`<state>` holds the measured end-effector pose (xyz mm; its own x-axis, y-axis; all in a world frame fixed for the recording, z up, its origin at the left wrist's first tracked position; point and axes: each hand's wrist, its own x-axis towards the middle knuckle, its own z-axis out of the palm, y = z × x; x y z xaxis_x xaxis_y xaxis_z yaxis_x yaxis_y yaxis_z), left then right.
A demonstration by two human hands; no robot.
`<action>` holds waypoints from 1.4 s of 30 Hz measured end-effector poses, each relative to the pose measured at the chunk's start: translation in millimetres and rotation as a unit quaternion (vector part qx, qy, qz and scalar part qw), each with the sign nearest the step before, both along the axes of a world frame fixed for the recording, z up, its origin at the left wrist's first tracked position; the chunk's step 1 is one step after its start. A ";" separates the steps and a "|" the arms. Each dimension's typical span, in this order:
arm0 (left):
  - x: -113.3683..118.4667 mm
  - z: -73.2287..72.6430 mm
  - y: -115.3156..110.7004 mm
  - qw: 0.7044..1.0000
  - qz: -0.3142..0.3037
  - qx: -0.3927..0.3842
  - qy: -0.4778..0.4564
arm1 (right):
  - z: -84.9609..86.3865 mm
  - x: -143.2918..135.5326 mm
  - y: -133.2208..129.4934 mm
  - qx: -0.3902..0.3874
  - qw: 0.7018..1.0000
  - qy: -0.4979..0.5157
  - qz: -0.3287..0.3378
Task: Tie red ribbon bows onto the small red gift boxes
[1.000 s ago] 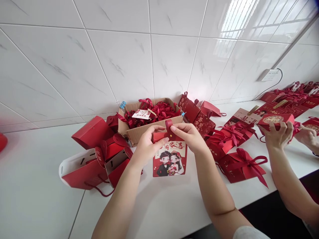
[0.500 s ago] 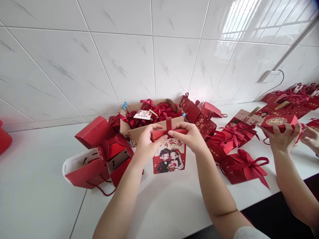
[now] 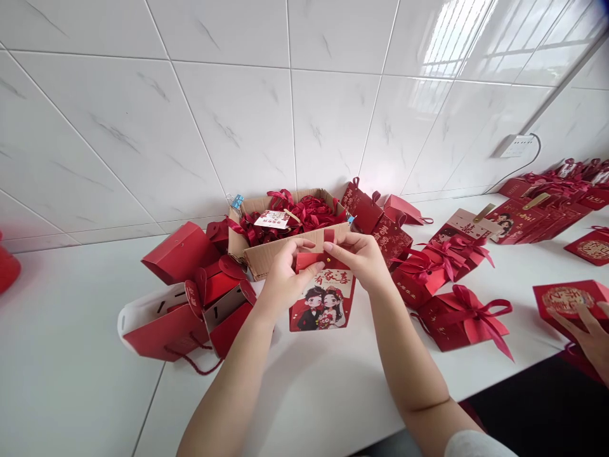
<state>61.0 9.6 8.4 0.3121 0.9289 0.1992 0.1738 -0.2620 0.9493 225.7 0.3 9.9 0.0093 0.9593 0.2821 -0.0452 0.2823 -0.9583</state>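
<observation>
A red box with a cartoon couple (image 3: 322, 306) is upright in front of me at the centre. My left hand (image 3: 291, 270) grips its top left, thumb pressed on the front near the upper edge. At the top right, my right hand (image 3: 358, 259) pinches a short red ribbon loop (image 3: 328, 235) that stands up from the box. A small gold spot shows on the top flap between my thumbs. Behind the box is an open cardboard box (image 3: 271, 252) full of dark red ribbons, with a white printed card on top.
Red boxes and a bag with rope handles (image 3: 166, 333) lie at the left. Ribboned red boxes (image 3: 461, 320) stand to the right, with more rows beyond. At the right edge another person's hand (image 3: 590, 333) touches a red box (image 3: 566, 303). A tiled wall rises behind.
My right thumb has shifted up onto the ribbon, uncovering the gold spot. The other person's red box has moved down towards the table's front edge, and only one of that person's hands shows.
</observation>
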 end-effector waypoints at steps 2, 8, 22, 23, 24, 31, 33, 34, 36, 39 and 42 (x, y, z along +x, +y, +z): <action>0.9 0.4 -0.3 1.000 0.001 0.000 0.001 | 0.1 0.5 -0.4 -0.001 1.000 -0.002 -0.004; -1.6 2.7 0.7 0.999 -0.004 0.002 -0.034 | 3.5 17.3 -11.2 -0.023 0.993 -0.096 0.063; -21.5 0.1 -2.4 0.971 -0.168 0.044 0.165 | -87.3 57.9 -117.3 -0.002 0.958 -0.206 -0.199; -26.5 -0.3 -0.8 0.969 -0.156 0.046 0.185 | -95.7 64.0 -128.5 -0.007 0.948 -0.191 -0.255; -30.9 -0.3 0.6 0.968 -0.144 0.047 0.198 | -104.0 70.1 -138.2 -0.012 0.939 -0.171 -0.299; -35.5 3.5 0.3 0.947 -0.153 0.066 0.273 | -149.5 94.9 -162.7 0.031 0.782 -0.351 -0.515; -33.5 5.3 -0.7 0.940 -0.162 0.053 0.295 | -157.0 95.4 -164.8 0.036 0.695 -0.406 -0.592; -32.8 6.3 -0.9 0.938 -0.163 0.044 0.304 | -160.3 95.4 -166.1 0.043 0.659 -0.418 -0.624; -32.4 8.0 -0.7 0.935 -0.162 0.031 0.314 | -166.2 95.5 -168.2 0.051 0.627 -0.424 -0.651; -33.6 8.6 1.0 0.934 -0.159 0.029 0.319 | -172.1 94.3 -165.9 0.019 0.674 -0.433 -0.599; -36.8 8.3 2.2 0.932 -0.151 0.031 0.327 | -169.9 91.6 -154.1 -0.050 0.708 -0.440 -0.551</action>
<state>24.2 11.7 16.7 0.6313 0.7719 -0.0755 0.6195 -0.4434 0.6478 317.3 -153.8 -160.0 0.6306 0.5223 0.5740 0.7753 -0.3897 -0.4970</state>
